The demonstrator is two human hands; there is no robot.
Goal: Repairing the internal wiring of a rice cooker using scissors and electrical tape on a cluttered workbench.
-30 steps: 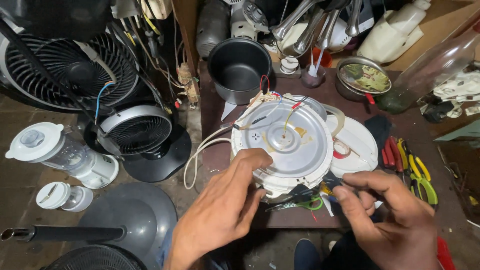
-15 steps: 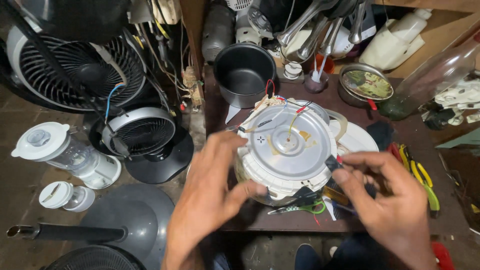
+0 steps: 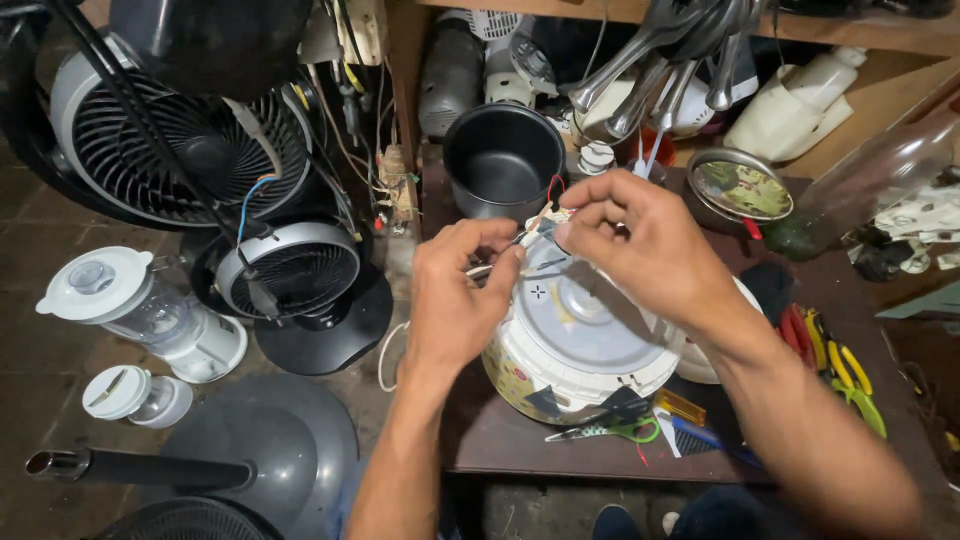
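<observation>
white and upturned, the cooker (image 3: 585, 345) is sitting on the dark table (image 3: 500, 440), its flat grey base facing the camera. the left hand (image 3: 455, 295) is resting against the cooker's near-left rim, thumb and forefinger pinched shut on a thin white wire (image 3: 478, 270). the right hand (image 3: 640, 245) is hovering over the far edge of the base, fingertips closed together on the wire ends (image 3: 545, 215) where a red wire (image 3: 552, 187) is looping up; just how many strands it is gripping is too small to tell. a black pot (image 3: 503, 160) is standing just behind the cooker. green-handled scissors (image 3: 610, 432) are lying at the cooker's near side, and red and yellow-green pliers (image 3: 830, 355) are lying to the right. on the floor to the left, a blender jug (image 3: 140, 310) and fans (image 3: 285, 270) are standing well apart from the hands.
</observation>
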